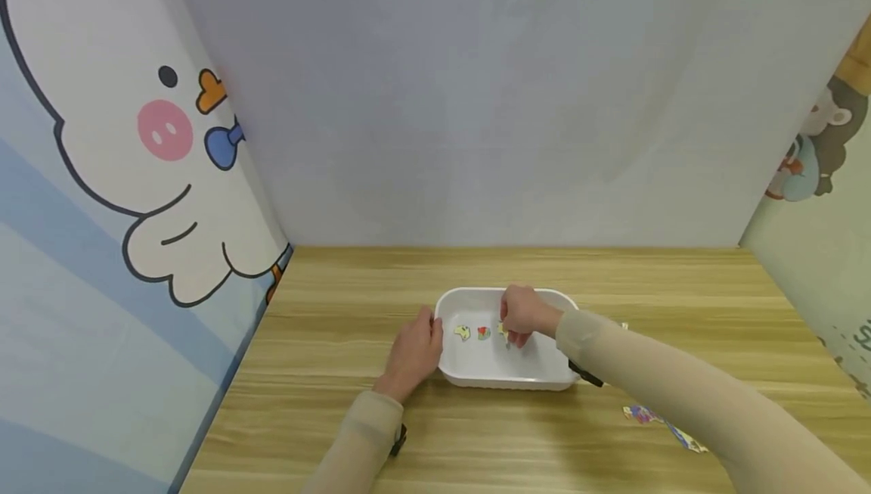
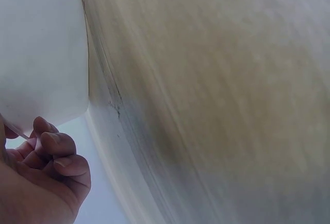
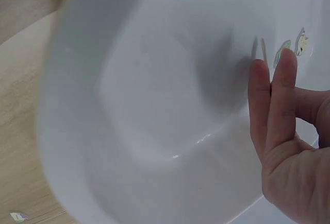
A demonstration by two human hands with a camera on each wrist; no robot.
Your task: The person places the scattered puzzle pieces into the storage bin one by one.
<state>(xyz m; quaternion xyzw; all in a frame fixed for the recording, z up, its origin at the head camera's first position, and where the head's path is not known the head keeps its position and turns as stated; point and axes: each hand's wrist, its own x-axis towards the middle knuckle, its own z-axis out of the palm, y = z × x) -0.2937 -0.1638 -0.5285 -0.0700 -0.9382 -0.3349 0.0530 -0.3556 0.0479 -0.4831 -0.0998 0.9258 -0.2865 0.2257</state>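
Observation:
A white plastic basin (image 1: 476, 373) stands on the wooden table. At its left end my left hand (image 1: 415, 346) grips the rim, and in the left wrist view the curled fingers (image 2: 56, 147) are at the basin's edge. My right hand (image 1: 524, 315) reaches down inside, pinching a small flat yellowish cutout (image 1: 502, 330) on edge between thumb and fingers. The right wrist view shows that hand (image 3: 294, 126) with the cutout's thin edge (image 3: 264, 50) past the fingertips. To its left on the basin floor lie a yellow cutout (image 1: 463, 333) and a red-and-green one (image 1: 484, 333).
On the table (image 1: 340, 312) to the right lie a purple-and-red cutout (image 1: 642, 414) and a long blue-and-yellow one (image 1: 686, 439), partly under the right forearm. A small pale piece (image 1: 624, 325) is behind that sleeve. A grey wall (image 1: 510, 100) rises behind the table.

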